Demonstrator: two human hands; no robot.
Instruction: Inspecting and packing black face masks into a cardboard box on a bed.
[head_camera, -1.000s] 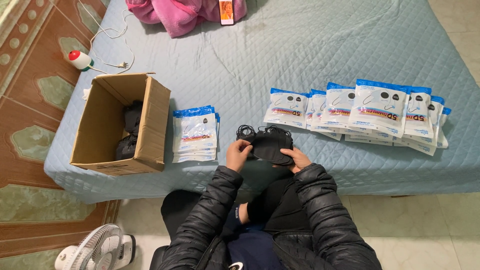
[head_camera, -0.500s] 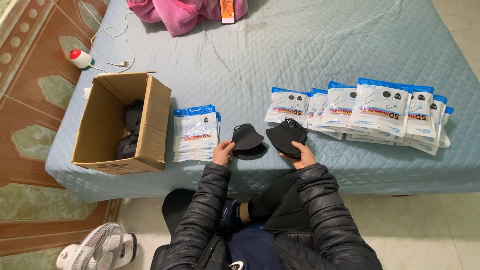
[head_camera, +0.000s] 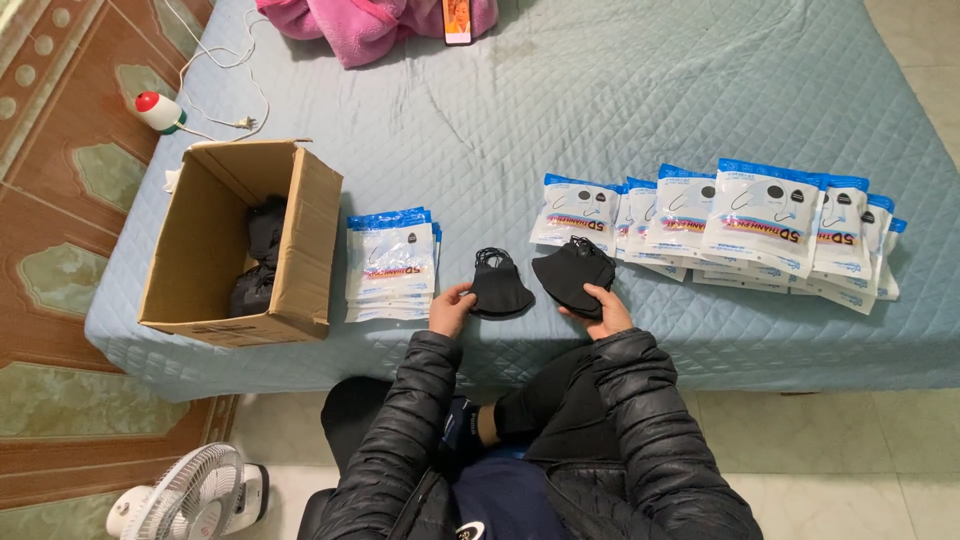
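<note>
Two small bundles of black face masks, one per hand, both lying on the bed cover (head_camera: 600, 110) at its near edge, to the right of the cardboard box (head_camera: 312, 240).

Left bundle (head_camera: 500, 288): cup-shaped, folded flat, matte black, ear loops bunched at its top, on the side away from the person. Right bundle (head_camera: 572, 275): same kind, tilted a bit, loops also on top. The two are just apart, not touching.

Left hand (head_camera: 450, 310) pinches the left bundle's near edge w/ thumb and fingers. Right hand (head_camera: 600, 305) does the same on the right bundle's lower right edge, fingers curled under. Both hands closed on the masks, neither spread.

Step in hand, as I read it: masks held as two separate lots, side by side. Any next move calls for a steady pinch so the thin pieces stay stacked and the loose loops don't snag. Soft fabric, prob. light and floppy.

Outward: just right of the box, btw box and left hand, a neat pile of white-and-blue flat packets (head_camera: 390, 262). Farther right of the box, past the right hand, a fanned row of like packets (head_camera: 760, 225). Inside the box, more black masks (head_camera: 262, 250). Beyond the box, a white-and-red gadget w/ cord (head_camera: 155, 110); pink blanket (head_camera: 360, 25) and phone (head_camera: 457, 18) at the far edge. Below the box, on the floor, a white fan (head_camera: 185, 495).
</note>
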